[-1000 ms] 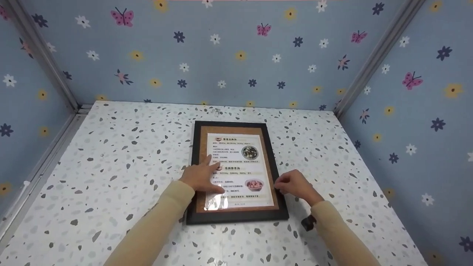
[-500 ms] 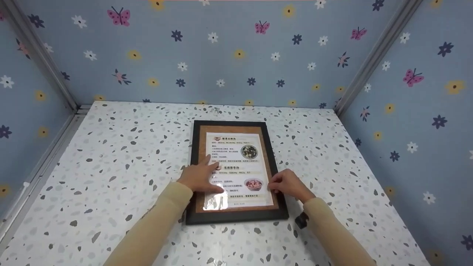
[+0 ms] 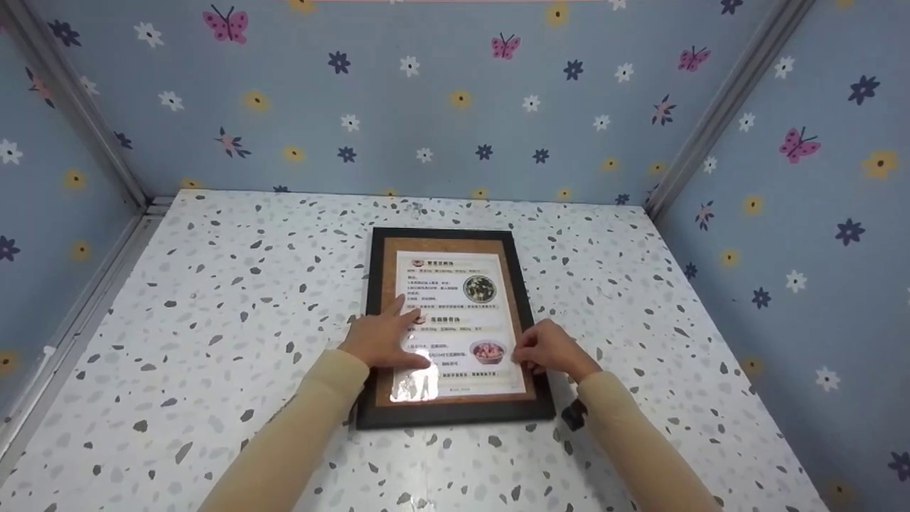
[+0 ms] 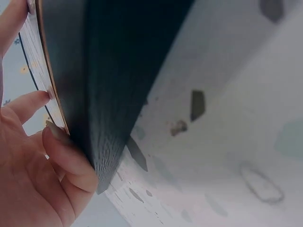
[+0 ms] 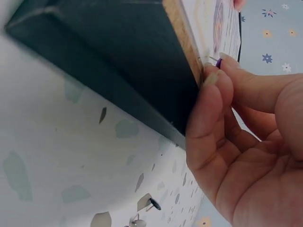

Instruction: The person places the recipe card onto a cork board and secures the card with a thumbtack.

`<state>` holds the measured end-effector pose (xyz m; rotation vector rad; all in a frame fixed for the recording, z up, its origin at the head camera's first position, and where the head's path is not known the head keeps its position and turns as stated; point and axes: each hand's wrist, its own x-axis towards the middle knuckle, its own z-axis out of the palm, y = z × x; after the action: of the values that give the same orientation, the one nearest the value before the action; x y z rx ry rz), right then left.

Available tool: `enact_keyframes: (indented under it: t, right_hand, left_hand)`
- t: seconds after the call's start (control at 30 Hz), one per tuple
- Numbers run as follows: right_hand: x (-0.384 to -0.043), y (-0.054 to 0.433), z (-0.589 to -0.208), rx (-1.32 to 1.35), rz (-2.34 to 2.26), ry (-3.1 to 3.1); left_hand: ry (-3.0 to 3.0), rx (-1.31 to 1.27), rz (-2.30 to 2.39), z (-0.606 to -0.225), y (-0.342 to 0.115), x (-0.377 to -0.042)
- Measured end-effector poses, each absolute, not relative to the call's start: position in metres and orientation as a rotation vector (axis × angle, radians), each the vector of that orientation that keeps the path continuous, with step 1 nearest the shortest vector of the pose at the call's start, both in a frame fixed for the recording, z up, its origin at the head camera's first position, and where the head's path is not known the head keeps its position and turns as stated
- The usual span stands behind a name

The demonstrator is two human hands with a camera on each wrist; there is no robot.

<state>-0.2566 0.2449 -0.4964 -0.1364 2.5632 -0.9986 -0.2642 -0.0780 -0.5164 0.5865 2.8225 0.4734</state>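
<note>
A black-framed cork board [image 3: 455, 411] lies on the speckled table, with a printed recipe sheet [image 3: 451, 284] flat on its cork. My left hand [image 3: 380, 341] rests with spread fingers over the board's left border, its fingertips touching the sheet. At the sheet's right edge, beside the picture of a pink bowl, my right hand [image 3: 554, 350] pinches a thumbtack. Between thumb and fingertips in the right wrist view shows the purple head of this thumbtack [image 5: 218, 62]; its thin metal point faces the sheet. The other fingers of that hand lie against the black frame [image 5: 123, 61].
Loose thumbtacks [image 5: 155, 204] lie on the table near the board's right side. Blue panels [image 3: 441, 107] with flowers and butterflies stand behind and at both sides of the speckled table [image 3: 270, 284]. A small dark item [image 3: 574, 414] hangs at the right wrist.
My right hand has shifted left, from the board's right border onto the sheet's right edge. The left hand stays in place on the sheet.
</note>
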Motion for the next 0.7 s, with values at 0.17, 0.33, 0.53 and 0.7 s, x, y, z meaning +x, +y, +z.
enact_keyframes:
  t: [0.17, 0.33, 0.53, 0.7]
  right_hand:
    - [-0.259, 0.2406, -0.4949, -0.069, -1.001, 2.536]
    - [-0.2592, 0.2397, -0.4943, -0.087, -0.99, 2.523]
    - [-0.2608, 0.24, -0.4911, -0.085, -0.973, 2.5]
    - [-0.2634, 0.2379, -0.4887, -0.057, -0.942, 2.494]
  left_hand:
    - [2.816, 0.57, 0.476, -0.5138, -0.0783, -0.2635]
    - [2.812, 0.537, 0.452, -0.5145, -0.0777, -0.2624]
    - [2.816, 0.569, 0.468, -0.515, -0.0771, -0.262]
    - [2.821, 0.576, 0.453, -0.5137, -0.0775, -0.2621]
